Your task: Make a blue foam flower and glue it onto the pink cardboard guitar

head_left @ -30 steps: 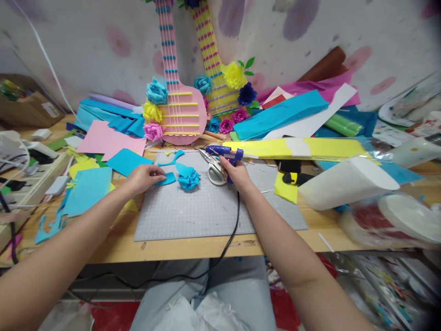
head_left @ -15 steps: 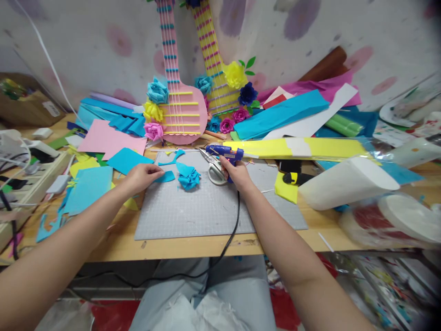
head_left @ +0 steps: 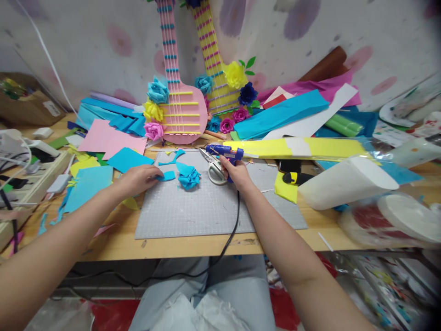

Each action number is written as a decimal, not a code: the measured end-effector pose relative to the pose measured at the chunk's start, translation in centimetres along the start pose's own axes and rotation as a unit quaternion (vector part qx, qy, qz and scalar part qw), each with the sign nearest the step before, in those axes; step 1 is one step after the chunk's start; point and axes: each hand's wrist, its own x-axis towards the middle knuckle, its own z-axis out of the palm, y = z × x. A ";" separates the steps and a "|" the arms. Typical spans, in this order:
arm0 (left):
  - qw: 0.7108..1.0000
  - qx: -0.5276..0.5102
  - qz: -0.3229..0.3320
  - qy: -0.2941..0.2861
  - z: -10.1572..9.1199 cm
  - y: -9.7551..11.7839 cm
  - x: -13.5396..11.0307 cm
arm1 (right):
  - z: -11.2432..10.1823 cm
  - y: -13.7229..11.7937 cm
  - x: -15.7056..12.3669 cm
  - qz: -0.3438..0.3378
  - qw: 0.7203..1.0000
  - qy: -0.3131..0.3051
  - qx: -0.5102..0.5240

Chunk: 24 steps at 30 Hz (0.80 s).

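Observation:
My right hand (head_left: 236, 171) is wrapped around the grip of a blue hot glue gun (head_left: 224, 151). The gun lies over the grey-handled scissors (head_left: 216, 172), and its black cord trails down past the table edge. On the left, my left hand (head_left: 139, 178) has its fingers loosely apart, with a fingertip at the left edge of a small blue paper petal (head_left: 167, 176). That petal lies flat on the grey cutting mat (head_left: 193, 211). Between my hands sits a partly formed blue paper flower (head_left: 189, 177). A curved blue paper scrap (head_left: 172, 157) lies behind it.
Two flower-decorated paper guitars, one pink (head_left: 186, 110) and one yellow (head_left: 217, 87), lean against the wall. Blue paper (head_left: 89, 186) and a power strip (head_left: 41, 188) lie left. At right are yellow paper (head_left: 320, 147), a white roll (head_left: 347, 183) and a wrapped tub (head_left: 389, 218).
My left hand has shifted slightly left and its fingers have loosened, baring more of the petal. Blue scraps beside the left forearm have shifted. My right hand stays on the glue gun.

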 end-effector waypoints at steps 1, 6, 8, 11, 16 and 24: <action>1.000 0.005 0.005 0.001 0.1 -0.1 0.0 | 0.0 0.0 0.0 -0.001 1.000 0.001 0.000; 1.000 0.005 0.006 0.005 0.3 -0.7 0.1 | 0.0 -0.1 0.0 -0.003 1.000 0.004 -0.001; 1.000 -0.004 -0.014 -0.002 0.2 -0.8 0.3 | 0.0 -0.1 0.0 -0.002 1.000 0.004 -0.004; 0.999 -0.005 -0.033 -0.018 0.0 -0.6 0.5 | 0.0 -0.1 -0.1 -0.001 1.000 0.005 -0.001; 0.999 -0.001 -0.041 -0.017 -0.2 -0.3 0.9 | 0.0 -0.1 -0.1 0.002 1.000 0.005 0.002; 0.998 -0.028 -0.063 -0.013 -0.5 -0.1 0.9 | 0.1 -0.4 -0.2 0.004 1.000 0.007 0.004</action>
